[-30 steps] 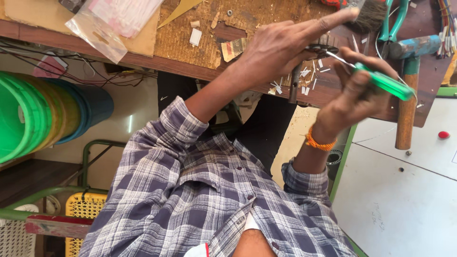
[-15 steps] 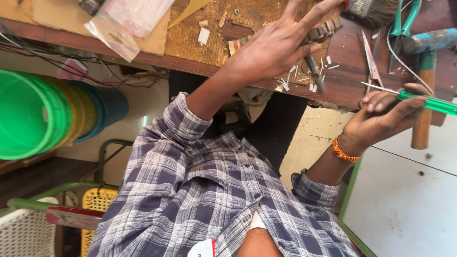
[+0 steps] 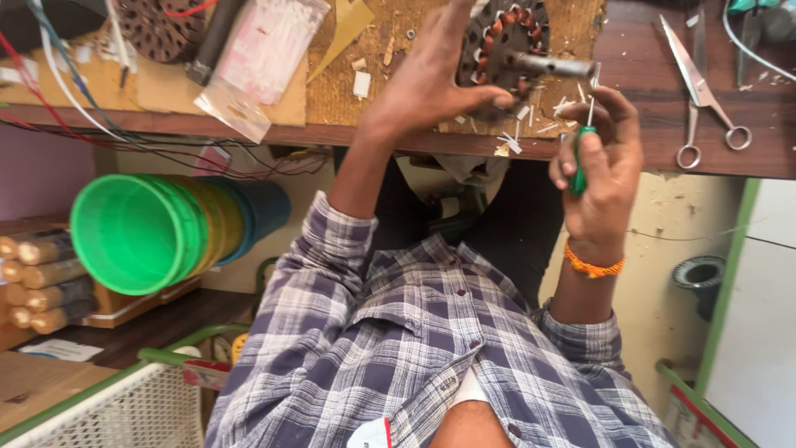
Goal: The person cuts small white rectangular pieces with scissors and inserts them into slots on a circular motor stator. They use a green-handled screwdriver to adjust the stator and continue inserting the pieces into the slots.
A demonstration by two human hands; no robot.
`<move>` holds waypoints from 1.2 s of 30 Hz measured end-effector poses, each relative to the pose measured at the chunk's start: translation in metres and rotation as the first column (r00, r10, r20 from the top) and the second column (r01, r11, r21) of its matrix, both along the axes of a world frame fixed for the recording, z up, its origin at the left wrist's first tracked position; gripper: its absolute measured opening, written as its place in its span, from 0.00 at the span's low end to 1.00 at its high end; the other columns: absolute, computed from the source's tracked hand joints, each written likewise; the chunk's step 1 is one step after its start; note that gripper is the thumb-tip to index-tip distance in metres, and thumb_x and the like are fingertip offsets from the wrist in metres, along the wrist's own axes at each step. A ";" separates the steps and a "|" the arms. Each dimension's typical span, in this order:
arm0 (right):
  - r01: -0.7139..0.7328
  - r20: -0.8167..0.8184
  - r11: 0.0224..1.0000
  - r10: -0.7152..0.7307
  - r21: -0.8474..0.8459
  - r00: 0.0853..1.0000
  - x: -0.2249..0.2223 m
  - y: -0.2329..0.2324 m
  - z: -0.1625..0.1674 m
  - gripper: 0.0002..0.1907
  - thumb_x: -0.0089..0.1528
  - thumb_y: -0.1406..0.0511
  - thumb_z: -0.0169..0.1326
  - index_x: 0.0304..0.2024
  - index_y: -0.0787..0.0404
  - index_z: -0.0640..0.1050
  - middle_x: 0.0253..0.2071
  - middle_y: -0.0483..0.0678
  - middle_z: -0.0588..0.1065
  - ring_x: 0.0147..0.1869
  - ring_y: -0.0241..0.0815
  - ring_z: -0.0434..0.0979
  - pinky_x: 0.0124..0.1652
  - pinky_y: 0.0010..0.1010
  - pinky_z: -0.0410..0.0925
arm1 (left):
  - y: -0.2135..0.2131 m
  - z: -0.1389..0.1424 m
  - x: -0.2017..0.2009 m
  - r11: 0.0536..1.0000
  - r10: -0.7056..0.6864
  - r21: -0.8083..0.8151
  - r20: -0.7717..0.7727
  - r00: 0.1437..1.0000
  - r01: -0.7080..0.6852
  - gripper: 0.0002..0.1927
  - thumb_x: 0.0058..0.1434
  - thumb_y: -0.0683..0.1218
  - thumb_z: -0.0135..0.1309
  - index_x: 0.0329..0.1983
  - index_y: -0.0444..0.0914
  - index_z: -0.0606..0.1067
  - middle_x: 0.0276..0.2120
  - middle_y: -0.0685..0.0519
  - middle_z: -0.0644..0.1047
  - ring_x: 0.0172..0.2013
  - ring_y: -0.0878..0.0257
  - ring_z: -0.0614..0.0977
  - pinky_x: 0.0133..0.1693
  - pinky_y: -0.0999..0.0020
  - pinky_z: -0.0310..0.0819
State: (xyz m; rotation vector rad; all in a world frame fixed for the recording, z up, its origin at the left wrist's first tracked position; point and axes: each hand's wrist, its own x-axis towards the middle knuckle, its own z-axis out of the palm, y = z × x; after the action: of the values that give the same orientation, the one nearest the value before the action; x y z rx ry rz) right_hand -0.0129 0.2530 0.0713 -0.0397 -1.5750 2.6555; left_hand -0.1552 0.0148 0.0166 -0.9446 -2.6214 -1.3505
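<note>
wooden workbench — worn, dark, littered with pale scraps | motor stator lies on it: round laminated ring, copper coils already seated in the slots, steel shaft jutting out | left hand spread flat against its rim, clasping nothing | right hand fisted round 1 green-handled screwdriver — thin tip just beside the shaft, contact unclear; work on the coils looks unfinished

Left hand rests on the motor stator, thumb against its lower edge, on the wooden table. Right hand grips a green-handled screwdriver, tip up near the stator shaft. Scissors lie to the right.
</note>
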 end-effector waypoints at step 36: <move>0.021 -0.071 0.619 0.056 0.785 0.996 0.028 -0.009 0.031 0.21 0.75 0.59 0.55 0.62 0.69 0.71 0.44 0.58 0.77 0.27 0.29 0.65 0.25 0.18 0.58 | 0.040 -0.022 0.074 0.948 0.204 0.250 -0.007 0.979 -0.196 0.78 0.39 0.73 0.78 0.78 0.47 0.39 0.77 0.44 0.50 0.76 0.43 0.55 0.78 0.43 0.53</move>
State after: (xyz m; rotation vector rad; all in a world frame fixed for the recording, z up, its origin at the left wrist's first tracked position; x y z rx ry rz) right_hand 0.0149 0.2439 0.1026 0.1313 -2.5443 1.6837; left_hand -0.0809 0.0544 -0.0057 -0.6423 -2.3725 -1.5471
